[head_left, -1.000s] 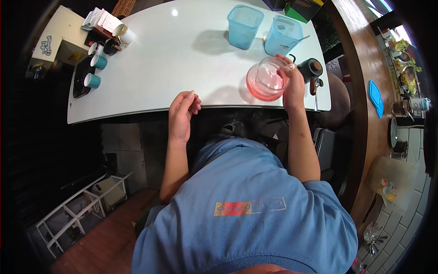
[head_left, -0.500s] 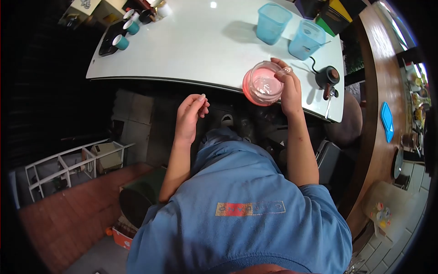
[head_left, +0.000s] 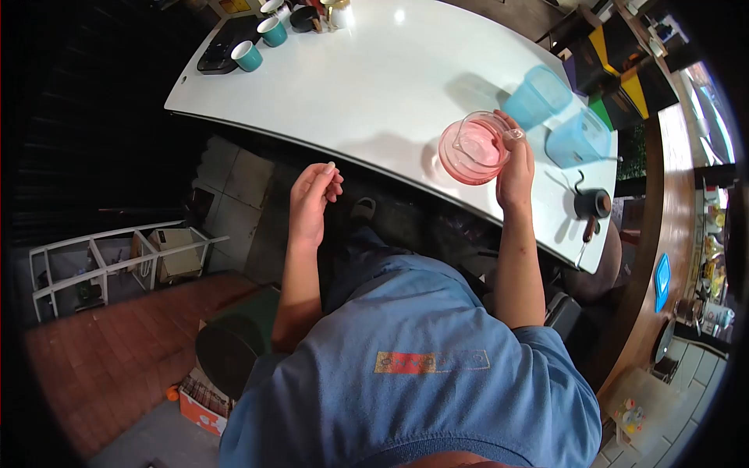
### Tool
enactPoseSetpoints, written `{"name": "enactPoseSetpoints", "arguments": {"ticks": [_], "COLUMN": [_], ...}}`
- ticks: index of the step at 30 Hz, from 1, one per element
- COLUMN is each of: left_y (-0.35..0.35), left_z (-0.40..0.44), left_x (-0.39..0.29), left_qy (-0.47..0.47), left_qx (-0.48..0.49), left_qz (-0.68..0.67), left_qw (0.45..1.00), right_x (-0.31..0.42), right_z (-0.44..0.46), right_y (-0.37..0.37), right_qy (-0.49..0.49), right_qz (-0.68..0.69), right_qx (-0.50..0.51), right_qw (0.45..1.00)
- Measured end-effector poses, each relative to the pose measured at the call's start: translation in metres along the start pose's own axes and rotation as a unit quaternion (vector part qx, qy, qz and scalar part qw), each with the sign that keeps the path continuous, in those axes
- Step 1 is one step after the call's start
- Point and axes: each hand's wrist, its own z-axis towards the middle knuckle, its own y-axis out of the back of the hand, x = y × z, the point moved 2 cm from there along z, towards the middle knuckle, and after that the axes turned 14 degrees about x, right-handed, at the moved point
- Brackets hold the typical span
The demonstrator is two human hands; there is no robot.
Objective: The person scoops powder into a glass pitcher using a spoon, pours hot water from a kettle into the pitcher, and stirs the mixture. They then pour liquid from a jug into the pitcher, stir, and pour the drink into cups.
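Observation:
A clear glass pitcher with pink liquid is held by its handle in my right hand, above the near edge of the white table. My left hand is raised off the table's near edge, thumb and fingers pressed together; whether anything small is between them cannot be made out. Beyond the pitcher stand two light blue translucent containers, one behind it and one to its right, with a thin handle sticking out. A black gooseneck kettle is at the right end.
Teal cups stand beside a black tray at the table's far left. A wooden counter with a blue lid runs along the right. On the lower left are a white metal frame and a dark green bin.
The view has turned, so the table now slants down to the right. My right hand still holds the pitcher, whose tilt has varied slightly. My left hand keeps its pinched pose.

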Motion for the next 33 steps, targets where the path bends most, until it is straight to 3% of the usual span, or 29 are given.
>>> {"name": "enactPoseSetpoints", "arguments": {"ticks": [2,5,9,12,14,16,20,22,26,28,33], "left_y": [0.026,0.073,0.144,0.195,0.222,0.254,0.277,0.28,0.266,0.258,0.255], "left_z": [0.025,0.077,0.146,0.199,0.228,0.256,0.295,0.308,0.31,0.309,0.302], "left_x": [-0.008,-0.028,-0.051,-0.06,-0.06,-0.05,-0.039,-0.035,-0.039,-0.042,-0.039], "left_qy": [-0.006,-0.009,-0.012,-0.005,-0.033,-0.03,-0.071,-0.104,-0.034,0.01,-0.062], "left_qx": [-0.008,-0.017,-0.097,-0.131,-0.233,-0.241,-0.248,-0.244,-0.321,-0.362,-0.335], "left_qz": [0.001,0.025,0.108,0.163,0.24,0.284,0.318,0.32,0.375,0.388,0.39], "left_qw": [1.0,0.999,0.989,0.978,0.942,0.928,0.912,0.909,0.869,0.847,0.855], "right_x": [-0.002,-0.015,-0.019,-0.019,-0.019,-0.017,-0.021,-0.022,-0.019,-0.016,-0.014], "right_z": [0.02,0.056,0.1,0.123,0.132,0.141,0.151,0.153,0.161,0.164,0.164], "right_y": [-0.023,-0.043,-0.07,-0.091,-0.095,-0.104,-0.102,-0.099,-0.097,-0.102,-0.096], "right_qy": [-0.003,-0.022,-0.003,-0.015,-0.021,-0.015,0.007,-0.027,-0.01,0.018,-0.018], "right_qz": [-0.065,-0.027,-0.012,-0.026,-0.004,0.029,-0.019,-0.04,-0.017,-0.077,-0.038], "right_qx": [0.014,0.068,-0.034,0.012,0.01,-0.031,-0.101,-0.031,-0.071,-0.104,-0.055], "right_qw": [0.998,0.997,0.999,0.999,1.0,0.999,0.995,0.998,0.997,0.991,0.998]}}
